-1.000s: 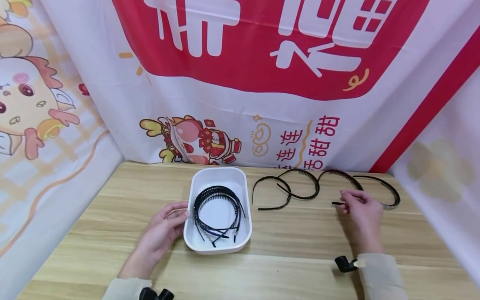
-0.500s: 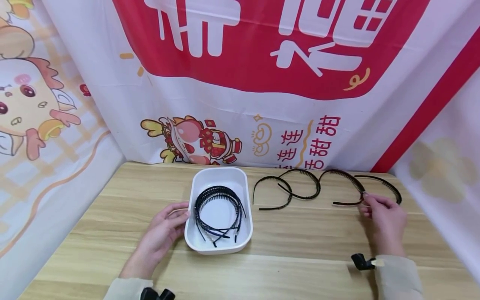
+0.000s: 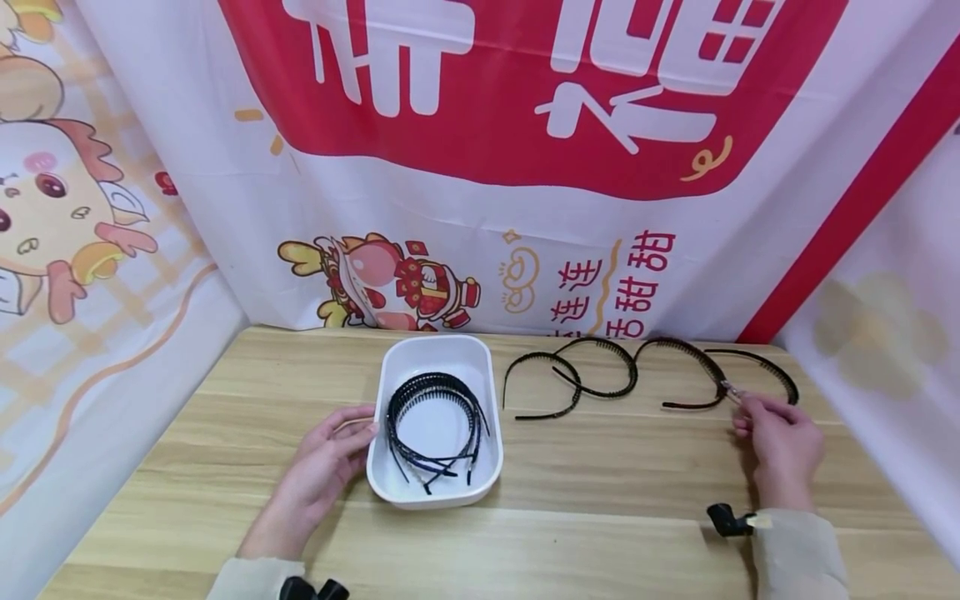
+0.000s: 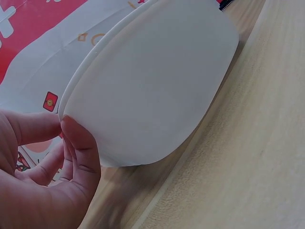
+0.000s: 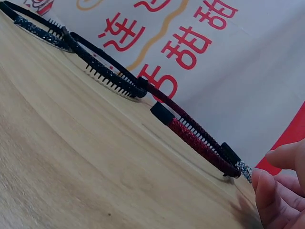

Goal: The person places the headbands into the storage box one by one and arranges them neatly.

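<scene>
My left hand (image 3: 326,450) pinches the left rim of a white plastic tub (image 3: 435,354), thumb and forefinger meeting at its edge in the left wrist view. Several black toothed headbands (image 3: 431,381) lie nested inside it. At the right, my right hand (image 3: 783,437) pinches the silver-speckled end of the rightmost headband (image 5: 244,170), whose band curves behind the hand. Beside that end is a dark red glittery headband (image 5: 200,145), lying free of the fingers. Part of the rightmost headband is hidden by the hand.
Two more black headbands, a left one (image 3: 543,356) and a middle one (image 3: 635,371), overlap between the tub and the red one. All are on a wooden table (image 3: 600,483). A printed cloth (image 3: 480,250) hangs along the table's back edge, with more cloth at both sides.
My right hand has left the front end of the dark red headband and moved right to the rightmost headband's end. The left hand and tub stay in place.
</scene>
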Available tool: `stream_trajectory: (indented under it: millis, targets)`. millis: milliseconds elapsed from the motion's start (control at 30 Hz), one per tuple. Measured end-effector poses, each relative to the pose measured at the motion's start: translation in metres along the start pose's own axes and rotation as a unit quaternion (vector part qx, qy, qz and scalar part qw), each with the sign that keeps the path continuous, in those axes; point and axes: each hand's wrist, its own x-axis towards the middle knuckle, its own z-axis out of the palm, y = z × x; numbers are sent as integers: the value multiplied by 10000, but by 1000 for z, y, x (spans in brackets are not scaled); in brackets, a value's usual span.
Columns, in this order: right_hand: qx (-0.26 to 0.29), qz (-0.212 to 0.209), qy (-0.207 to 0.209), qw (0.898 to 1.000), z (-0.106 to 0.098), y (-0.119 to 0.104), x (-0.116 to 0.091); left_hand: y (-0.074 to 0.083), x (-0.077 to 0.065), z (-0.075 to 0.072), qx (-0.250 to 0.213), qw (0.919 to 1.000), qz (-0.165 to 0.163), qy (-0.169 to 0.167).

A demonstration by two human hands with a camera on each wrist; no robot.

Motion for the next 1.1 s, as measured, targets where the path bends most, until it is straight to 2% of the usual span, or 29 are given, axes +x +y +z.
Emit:
stream_trajectory:
  millis: [633,1100]
  targets:
    - [-272,124,-115,9995,-9,0,14,0,0,1,-12,10000,-25,24]
    - [-910,127,-62,9958,-8,-4,20,0,0,0,-3,10000,-32,6]
